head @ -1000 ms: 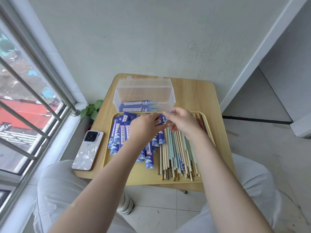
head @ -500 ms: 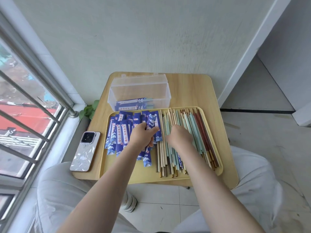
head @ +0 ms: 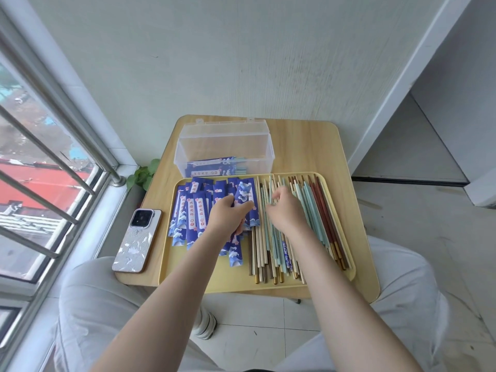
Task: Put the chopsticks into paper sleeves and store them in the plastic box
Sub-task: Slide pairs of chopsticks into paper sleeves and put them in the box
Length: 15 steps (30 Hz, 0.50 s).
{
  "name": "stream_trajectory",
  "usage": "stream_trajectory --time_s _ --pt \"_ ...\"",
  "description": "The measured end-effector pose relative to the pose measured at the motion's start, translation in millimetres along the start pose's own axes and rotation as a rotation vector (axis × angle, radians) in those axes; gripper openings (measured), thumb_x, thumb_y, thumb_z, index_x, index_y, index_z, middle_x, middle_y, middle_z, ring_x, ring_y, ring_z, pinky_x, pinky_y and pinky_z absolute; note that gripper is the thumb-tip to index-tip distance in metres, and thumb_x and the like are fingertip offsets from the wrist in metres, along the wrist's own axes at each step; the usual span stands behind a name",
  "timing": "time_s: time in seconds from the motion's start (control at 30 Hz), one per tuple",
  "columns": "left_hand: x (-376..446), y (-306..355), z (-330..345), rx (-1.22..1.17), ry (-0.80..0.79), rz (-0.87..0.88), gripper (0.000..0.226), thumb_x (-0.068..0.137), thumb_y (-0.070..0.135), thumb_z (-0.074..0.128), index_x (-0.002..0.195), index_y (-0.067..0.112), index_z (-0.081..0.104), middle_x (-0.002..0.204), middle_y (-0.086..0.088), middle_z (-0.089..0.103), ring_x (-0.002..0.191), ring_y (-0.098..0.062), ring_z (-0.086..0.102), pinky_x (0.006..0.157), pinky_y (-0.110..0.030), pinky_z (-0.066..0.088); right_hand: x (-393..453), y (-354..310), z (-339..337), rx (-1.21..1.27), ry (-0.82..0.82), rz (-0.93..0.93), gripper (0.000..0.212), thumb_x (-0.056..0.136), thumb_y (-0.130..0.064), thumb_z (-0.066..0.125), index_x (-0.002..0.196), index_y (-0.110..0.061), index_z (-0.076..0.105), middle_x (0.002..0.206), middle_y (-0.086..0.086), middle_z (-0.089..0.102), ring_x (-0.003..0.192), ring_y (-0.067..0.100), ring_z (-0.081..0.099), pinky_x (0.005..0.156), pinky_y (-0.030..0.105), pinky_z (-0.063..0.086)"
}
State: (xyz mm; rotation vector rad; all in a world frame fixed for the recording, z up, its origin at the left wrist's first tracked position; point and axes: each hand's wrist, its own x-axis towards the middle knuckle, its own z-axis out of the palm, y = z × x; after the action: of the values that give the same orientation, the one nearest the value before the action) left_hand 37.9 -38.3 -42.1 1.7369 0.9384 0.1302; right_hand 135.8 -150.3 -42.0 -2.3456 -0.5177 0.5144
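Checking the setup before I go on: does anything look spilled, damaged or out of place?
Nothing is spilled or broken. One oddity: a phone lies at the table's left edge beside the yellow tray, unrelated to the job. The blue paper sleeves overlap loosely, and the chopsticks fan unevenly.

A yellow plastic tray (head: 322,283) sits mid-frame on the square wooden table (head: 308,146). Blue paper sleeves (head: 193,210) fill its left half, mixed chopsticks (head: 308,210) its right. Above stands the clear plastic box (head: 225,146); a white-cased phone (head: 137,240) lies left.
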Motion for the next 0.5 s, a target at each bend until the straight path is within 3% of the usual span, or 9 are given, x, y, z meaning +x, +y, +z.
stream_trajectory --time_s 0.07,0.17,0.3,0.37,0.5 --pt "-0.1 -0.4 -2.0 0.005 0.041 0.001 0.03 0.09 0.032 0.064 0.078 0.013 0.044 0.054 -0.007 0.052 0.038 -0.022 0.049 0.046 -0.029 0.042 -3.0 -9.4 -12.2 0.179 -0.02 -0.048 0.017 0.097 -0.01 0.051 0.108 -0.022 0.054 0.082 0.006 0.065 0.05 0.015 0.05 0.048 0.026 0.039" --pt "-0.9 0.5 -2.8 -0.052 0.046 -0.021 0.025 0.093 0.024 0.064 0.078 0.01 0.048 0.058 -0.008 0.057 0.038 -0.015 0.053 0.041 -0.021 0.042 -7.9 -27.1 -30.0 0.454 -0.077 -0.045 0.026 0.097 -0.005 0.044 0.104 -0.019 0.065 0.086 0.002 0.073 0.052 0.014 0.061 0.05 0.028 0.044" --pt "-3.0 4.3 -3.6 -0.081 0.025 -0.013 0.008 0.091 0.007 0.061 0.09 0.008 0.069 0.067 -0.008 0.062 0.049 -0.011 0.056 0.045 -0.016 0.047 -5.1 -41.3 -42.3 0.674 -0.087 -0.095 0.018 0.098 -0.004 0.053 0.11 -0.011 0.065 0.088 0.002 0.077 0.058 0.018 0.066 0.046 0.024 0.04" --pt "-2.9 3.8 -4.8 -0.04 0.019 0.002 0.006 0.088 0.01 0.065 0.088 0.005 0.067 0.063 -0.006 0.056 0.047 -0.012 0.049 0.043 -0.015 0.044 -3.7 -43.7 -43.3 0.698 -0.015 -0.156 0.011 0.1 -0.014 0.057 0.1 -0.01 0.067 0.074 0.005 0.073 0.051 0.017 0.058 0.046 0.022 0.039" --pt "-2.0 0.3 -6.2 0.094 -0.038 0.034 0.026 0.084 0.029 0.075 0.082 0.007 0.061 0.066 -0.006 0.054 0.051 -0.016 0.046 0.045 -0.023 0.042 0.2 -44.6 -41.0 0.708 0.163 -0.191 0.029 0.105 -0.027 0.049 0.083 -0.015 0.064 0.053 -0.003 0.051 0.044 0.009 0.042 0.048 0.024 0.037"
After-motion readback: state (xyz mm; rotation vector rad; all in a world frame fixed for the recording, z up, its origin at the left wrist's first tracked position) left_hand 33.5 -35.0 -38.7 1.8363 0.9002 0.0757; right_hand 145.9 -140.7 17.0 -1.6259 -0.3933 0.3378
